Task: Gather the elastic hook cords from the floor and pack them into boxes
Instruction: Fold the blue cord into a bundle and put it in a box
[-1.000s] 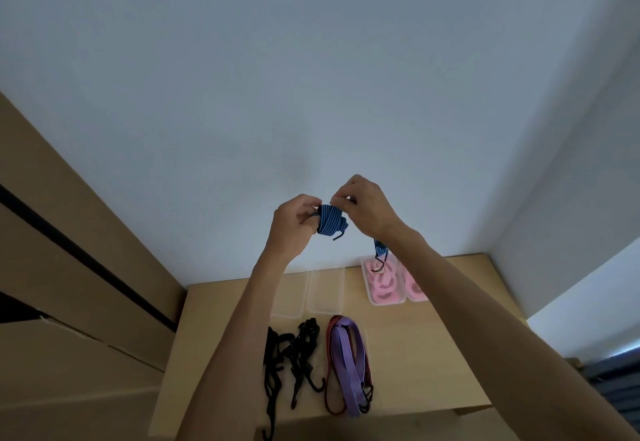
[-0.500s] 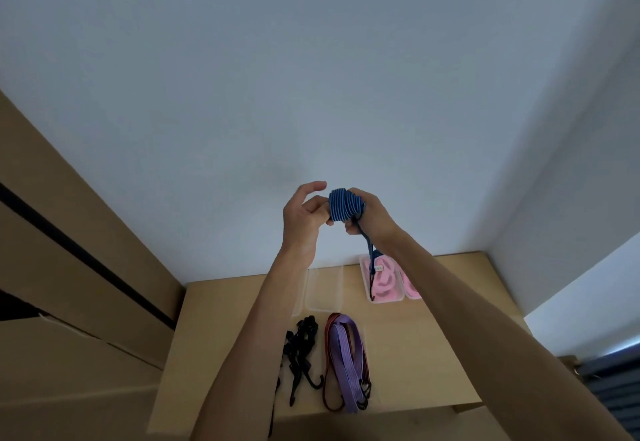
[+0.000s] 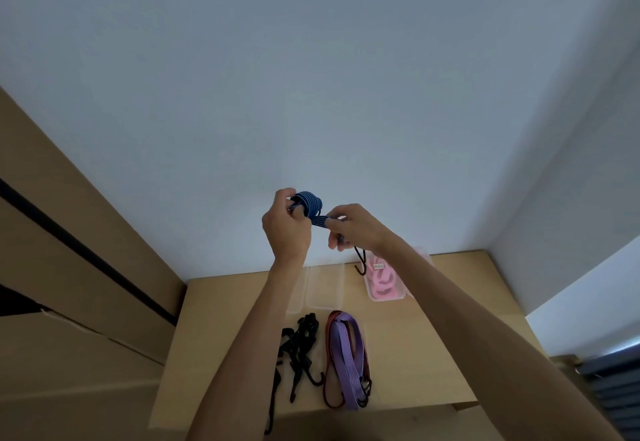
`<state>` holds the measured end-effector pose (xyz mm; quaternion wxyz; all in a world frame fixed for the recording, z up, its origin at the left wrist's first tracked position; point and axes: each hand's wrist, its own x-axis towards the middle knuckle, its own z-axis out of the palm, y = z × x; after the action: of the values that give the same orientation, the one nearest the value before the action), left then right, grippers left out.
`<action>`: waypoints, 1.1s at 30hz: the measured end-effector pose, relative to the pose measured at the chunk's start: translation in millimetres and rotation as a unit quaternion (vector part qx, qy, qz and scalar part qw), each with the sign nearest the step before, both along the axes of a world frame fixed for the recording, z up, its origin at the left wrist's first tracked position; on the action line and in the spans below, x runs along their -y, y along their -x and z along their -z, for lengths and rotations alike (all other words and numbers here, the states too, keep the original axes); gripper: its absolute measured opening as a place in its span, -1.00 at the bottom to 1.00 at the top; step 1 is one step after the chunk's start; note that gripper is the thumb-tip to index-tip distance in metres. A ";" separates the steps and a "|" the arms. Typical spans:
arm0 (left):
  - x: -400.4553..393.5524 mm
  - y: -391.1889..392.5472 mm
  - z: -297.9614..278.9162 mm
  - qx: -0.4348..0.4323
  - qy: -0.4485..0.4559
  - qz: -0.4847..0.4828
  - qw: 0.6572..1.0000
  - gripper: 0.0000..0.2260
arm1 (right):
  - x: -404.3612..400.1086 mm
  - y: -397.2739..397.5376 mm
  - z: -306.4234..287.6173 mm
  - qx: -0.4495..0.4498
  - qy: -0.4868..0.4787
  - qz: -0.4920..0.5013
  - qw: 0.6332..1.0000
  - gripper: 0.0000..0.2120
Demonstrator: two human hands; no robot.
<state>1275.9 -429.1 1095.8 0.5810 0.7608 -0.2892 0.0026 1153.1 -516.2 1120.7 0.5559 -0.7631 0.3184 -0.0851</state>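
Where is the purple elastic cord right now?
In the head view, the purple elastic cord lies looped on the wooden table, just right of the black cords, below the clear boxes.

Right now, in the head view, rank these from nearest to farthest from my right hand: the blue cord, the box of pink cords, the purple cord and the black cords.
1. Blue cord: pinched in the right hand itself.
2. Box of pink cords: just below the hand, at the back of the table.
3. Purple cord: lower, near the front edge.
4. Black cords: left of the purple cord, farthest.
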 end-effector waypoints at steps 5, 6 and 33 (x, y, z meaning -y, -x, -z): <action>-5.6 -8.1 19.4 0.000 -0.105 0.094 0.990 -0.68 | 13.7 -0.6 -16.8 0.031 -0.037 0.029 0.998 -0.72; -4.9 -11.2 20.9 -0.010 -0.105 0.121 0.987 -0.68 | 17.0 0.4 -17.7 0.012 0.022 0.038 0.999 -0.78; -19.2 -23.3 34.1 -0.458 0.096 0.420 0.778 -0.73 | 26.9 7.8 -8.7 -0.029 0.193 -0.062 0.979 -0.78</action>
<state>1299.2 -409.9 1061.7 0.6585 0.4159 -0.2778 -0.5624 1145.3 -543.1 1129.4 0.3925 -0.8765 0.2641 -0.0885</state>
